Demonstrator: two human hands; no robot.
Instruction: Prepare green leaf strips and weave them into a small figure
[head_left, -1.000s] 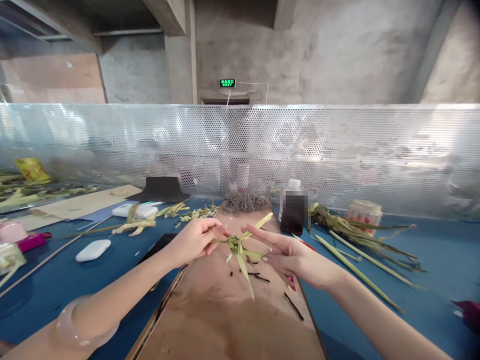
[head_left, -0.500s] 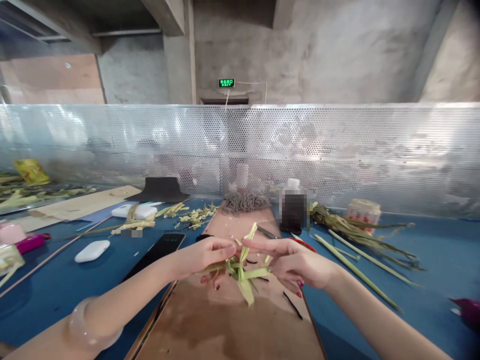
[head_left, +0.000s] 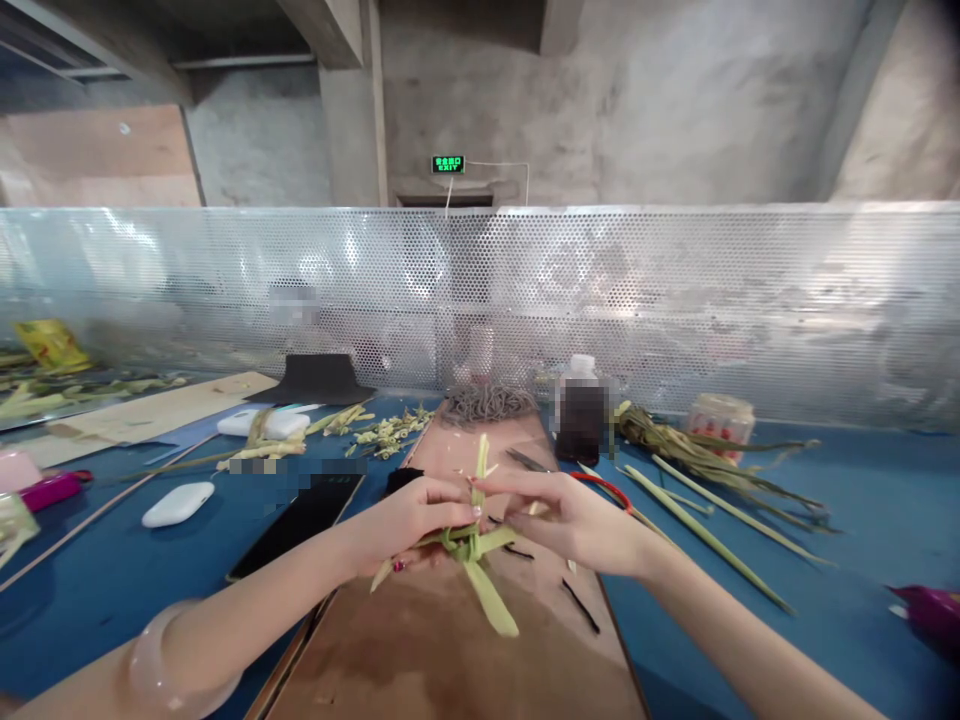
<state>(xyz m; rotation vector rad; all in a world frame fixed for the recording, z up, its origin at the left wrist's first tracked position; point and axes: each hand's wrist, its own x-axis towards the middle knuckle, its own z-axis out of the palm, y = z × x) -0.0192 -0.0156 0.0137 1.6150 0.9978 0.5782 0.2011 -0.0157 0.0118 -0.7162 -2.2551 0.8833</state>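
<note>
Pale green leaf strips (head_left: 491, 598), knotted together in a small cross-shaped piece, are held above the wooden board (head_left: 420, 650). My left hand (head_left: 420, 515) pinches the knot from the left between thumb and fingers, and some of its fingers are hidden beneath. From the right, my right hand (head_left: 577, 520) has its fingertips closed at the upright strip above the knot; its lower fingers are partly hidden. Just beyond my right hand lie scissors with red handles (head_left: 611, 490), partly covered by it. Short black pieces (head_left: 581, 605) rest on the board.
Long green stalks (head_left: 709, 540) and a dried leaf bundle (head_left: 675, 445) lie right on the blue table. A dark bottle (head_left: 581, 425) and a clear jar (head_left: 720, 425) stand behind. Leftward are a phone (head_left: 300, 520), a white case (head_left: 178, 504) and leaf scraps (head_left: 390, 432). A perforated metal screen (head_left: 675, 300) runs across the back.
The knotted piece has turned and shifted slightly left, its lower strip now pointing down to the right. My right hand has moved left with its fingertips closer to the upright strip.
</note>
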